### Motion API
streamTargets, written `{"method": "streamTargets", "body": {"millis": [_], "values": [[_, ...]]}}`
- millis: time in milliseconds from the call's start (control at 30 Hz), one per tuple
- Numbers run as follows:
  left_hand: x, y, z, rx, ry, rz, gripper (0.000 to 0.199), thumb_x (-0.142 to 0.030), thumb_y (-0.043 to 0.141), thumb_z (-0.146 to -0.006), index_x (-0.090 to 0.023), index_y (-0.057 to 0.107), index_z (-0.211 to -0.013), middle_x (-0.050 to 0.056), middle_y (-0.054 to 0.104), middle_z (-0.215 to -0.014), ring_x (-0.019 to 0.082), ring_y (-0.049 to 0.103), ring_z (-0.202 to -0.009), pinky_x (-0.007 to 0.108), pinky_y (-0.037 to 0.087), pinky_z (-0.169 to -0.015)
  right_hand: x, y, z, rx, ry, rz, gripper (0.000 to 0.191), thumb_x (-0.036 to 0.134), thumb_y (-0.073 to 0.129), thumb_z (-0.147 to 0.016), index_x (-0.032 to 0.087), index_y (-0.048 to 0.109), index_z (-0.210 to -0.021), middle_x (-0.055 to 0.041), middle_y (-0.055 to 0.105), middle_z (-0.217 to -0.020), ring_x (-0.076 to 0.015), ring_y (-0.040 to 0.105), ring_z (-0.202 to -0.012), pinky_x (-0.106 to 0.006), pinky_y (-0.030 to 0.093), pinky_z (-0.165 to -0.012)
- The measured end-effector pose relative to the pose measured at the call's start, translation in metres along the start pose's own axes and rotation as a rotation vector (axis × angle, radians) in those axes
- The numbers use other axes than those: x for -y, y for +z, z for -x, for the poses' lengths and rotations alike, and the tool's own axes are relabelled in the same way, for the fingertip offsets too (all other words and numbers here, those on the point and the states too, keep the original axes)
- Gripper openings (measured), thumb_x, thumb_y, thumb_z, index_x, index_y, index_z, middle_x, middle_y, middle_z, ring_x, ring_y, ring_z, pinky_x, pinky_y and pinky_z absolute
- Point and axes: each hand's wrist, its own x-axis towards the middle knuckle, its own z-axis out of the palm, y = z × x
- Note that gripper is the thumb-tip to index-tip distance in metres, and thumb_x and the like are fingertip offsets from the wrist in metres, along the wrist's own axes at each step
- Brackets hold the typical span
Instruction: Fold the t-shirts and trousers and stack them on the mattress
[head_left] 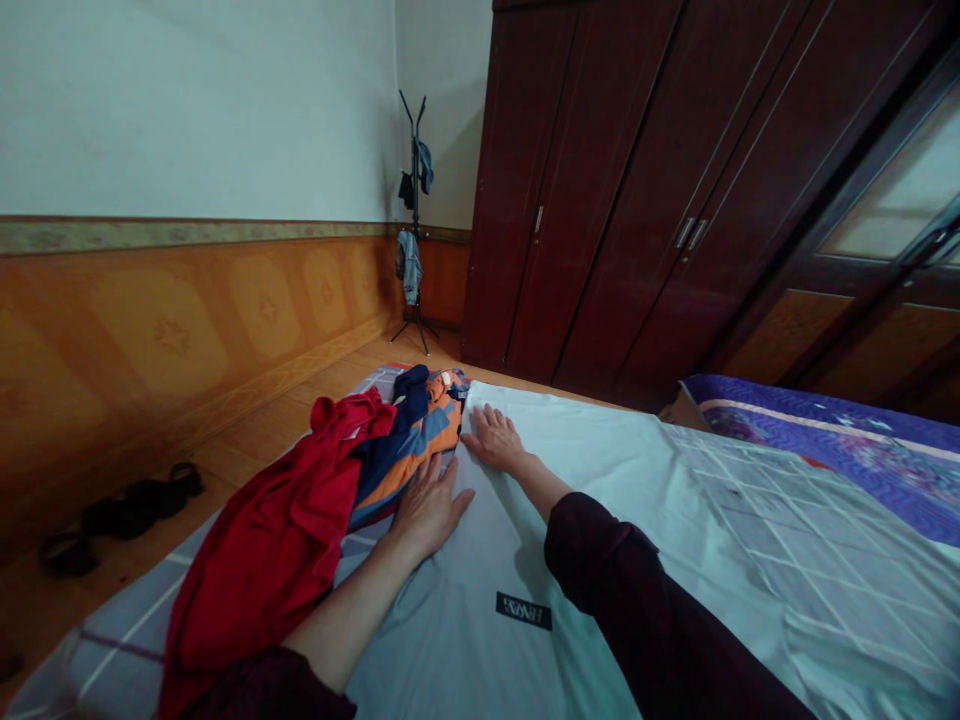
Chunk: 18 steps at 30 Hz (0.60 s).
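A pale grey-white shirt (600, 450) lies spread on the bed, with a black printed label (523, 610) on its near part. My right hand (495, 438) rests flat on the shirt's far left part, fingers stretched out. Lower and to the left, my left hand (431, 505) lies with its fingers spread at the shirt's left edge, beside an orange and navy garment (420, 440). Left of that hand a crumpled red garment (277, 540) is heaped. Neither hand grips anything.
Under the clothes is a grey checked bed sheet (817, 520). A purple bedcover (832, 430) is at the right. Behind stand a dark red wardrobe (600, 200) and a black coat stand (415, 200) with hanging items. Black sandals (142, 508) lie on the wooden floor at left.
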Motion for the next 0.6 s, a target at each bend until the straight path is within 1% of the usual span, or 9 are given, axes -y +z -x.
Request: {"method": "streamTargets", "body": {"millis": [67, 133, 200, 267, 333, 433, 533, 600], "values": [[0.000, -0.002, 0.000, 0.018, -0.002, -0.010, 0.061, -0.045, 0.040, -0.092, -0.007, 0.040, -0.139, 0.022, 0.036, -0.146, 0.035, 0.030, -0.136, 0.046, 0.026, -0.110, -0.010, -0.001, 0.010, 0.011, 0.004, 0.005, 0.064, 0.055, 0.032, -0.094, 0.012, 0.031, -0.142, -0.0189, 0.029, -0.149, -0.0324, 0.028, -0.134, -0.049, 0.026, -0.105], [0.001, -0.003, 0.001, 0.036, -0.001, -0.019, 0.061, -0.045, 0.040, -0.092, -0.006, 0.040, -0.139, 0.021, 0.036, -0.146, 0.034, 0.030, -0.136, 0.044, 0.025, -0.110, -0.024, -0.004, 0.028, 0.015, -0.001, 0.015, 0.061, 0.054, 0.033, -0.094, 0.013, 0.037, -0.140, -0.0169, 0.032, -0.148, -0.0315, 0.031, -0.134, -0.046, 0.027, -0.105], [0.001, -0.003, 0.001, 0.038, 0.008, -0.028, 0.061, -0.045, 0.039, -0.092, -0.006, 0.040, -0.139, 0.021, 0.037, -0.145, 0.033, 0.030, -0.136, 0.043, 0.024, -0.111, -0.042, -0.007, 0.054, 0.016, 0.005, 0.027, 0.059, 0.052, 0.034, -0.094, 0.013, 0.038, -0.139, -0.0157, 0.033, -0.148, -0.0310, 0.031, -0.134, -0.045, 0.028, -0.106], [0.002, -0.002, 0.001, 0.028, 0.022, -0.040, 0.059, -0.045, 0.039, -0.092, -0.007, 0.042, -0.137, 0.020, 0.038, -0.145, 0.032, 0.031, -0.136, 0.043, 0.024, -0.111, -0.062, -0.010, 0.088, 0.021, 0.024, 0.041, 0.058, 0.050, 0.036, -0.094, 0.013, 0.039, -0.139, -0.0156, 0.033, -0.148, -0.0310, 0.031, -0.134, -0.045, 0.028, -0.106], [0.003, 0.000, 0.001, 0.013, 0.038, -0.057, 0.056, -0.044, 0.039, -0.092, -0.008, 0.043, -0.136, 0.019, 0.040, -0.144, 0.031, 0.032, -0.136, 0.044, 0.025, -0.110, -0.085, -0.014, 0.130, 0.027, 0.055, 0.052, 0.057, 0.048, 0.037, -0.094, 0.013, 0.040, -0.139, -0.0159, 0.034, -0.148, -0.0308, 0.031, -0.135, -0.045, 0.029, -0.107], [0.007, 0.003, 0.001, -0.001, 0.061, -0.088, 0.054, -0.042, 0.038, -0.093, -0.009, 0.045, -0.135, 0.018, 0.043, -0.142, 0.030, 0.033, -0.135, 0.043, 0.027, -0.109, -0.125, -0.019, 0.203, 0.026, 0.129, 0.071, 0.056, 0.046, 0.040, -0.093, 0.013, 0.041, -0.138, -0.0169, 0.035, -0.147, -0.0306, 0.030, -0.136, -0.046, 0.028, -0.108], [0.012, 0.005, -0.001, -0.008, 0.102, -0.091, 0.055, -0.042, 0.036, -0.093, -0.005, 0.046, -0.132, 0.021, 0.044, -0.140, 0.031, 0.036, -0.133, 0.044, 0.028, -0.109, -0.170, -0.023, 0.283, 0.005, 0.247, 0.107, 0.055, 0.046, 0.041, -0.092, 0.013, 0.045, -0.136, -0.0185, 0.038, -0.145, -0.0313, 0.034, -0.134, -0.048, 0.031, -0.106], [0.010, 0.002, 0.000, -0.024, 0.162, -0.057, 0.056, -0.042, 0.038, -0.091, -0.005, 0.048, -0.131, 0.021, 0.046, -0.138, 0.031, 0.037, -0.132, 0.045, 0.029, -0.109, -0.195, -0.023, 0.335, -0.014, 0.337, 0.127, 0.054, 0.046, 0.039, -0.092, 0.014, 0.046, -0.135, -0.0191, 0.042, -0.141, -0.0307, 0.039, -0.131, -0.048, 0.035, -0.104]]}}
